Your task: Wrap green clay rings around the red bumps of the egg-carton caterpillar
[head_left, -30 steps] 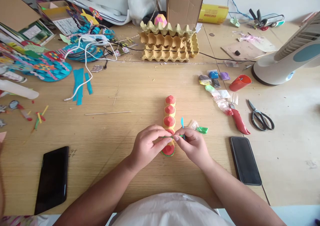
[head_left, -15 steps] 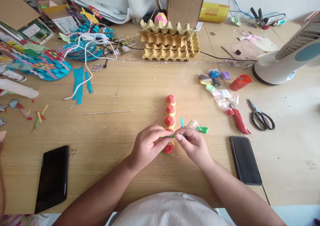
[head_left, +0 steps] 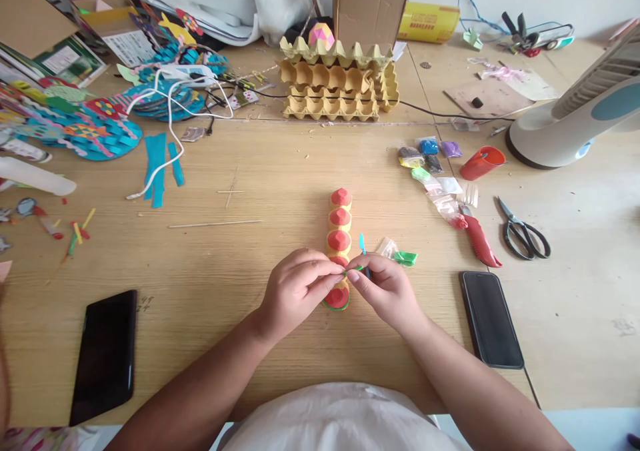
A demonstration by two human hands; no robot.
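Both hands met at lower centre: left hand (head_left: 295, 291) and right hand (head_left: 383, 290) pinched a thin green clay strip (head_left: 356, 269) over the red-and-yellow egg-carton caterpillar (head_left: 339, 238); the right also gripped a blue tool (head_left: 363, 243). I'd say press gently, keeping it thin. Phone (head_left: 491, 318) lay lower right.

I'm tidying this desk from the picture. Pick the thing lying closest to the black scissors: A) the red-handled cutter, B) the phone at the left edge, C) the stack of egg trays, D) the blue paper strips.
A: the red-handled cutter lies just left of the black scissors on the right side of the desk, while the egg trays, left phone and blue strips sit much farther off.
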